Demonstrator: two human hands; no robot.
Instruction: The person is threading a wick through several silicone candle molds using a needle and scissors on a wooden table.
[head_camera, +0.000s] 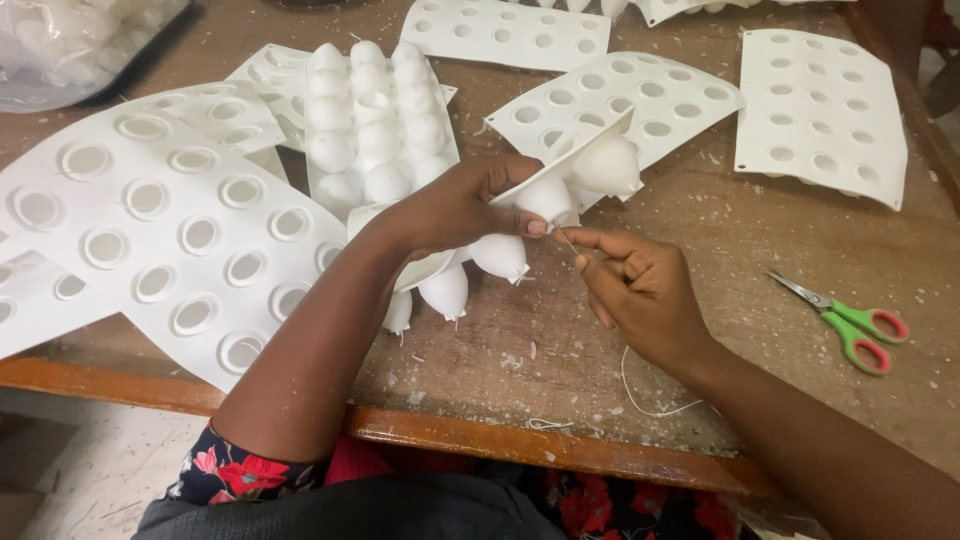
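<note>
The left hand (462, 205) gripped a white silicone mould sheet (420, 150), bent so its egg-shaped cups bulged outward above the wooden table (760, 250). The right hand (640, 290) pinched a thin white wick (566, 240) between thumb and forefinger at one cup's tip. Green-handled scissors (850, 322) lay well apart to the right, and empty mould sheets (820, 115) lay around.

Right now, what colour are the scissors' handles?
Green with red inner rings, on the scissors; head view shows them.
</note>
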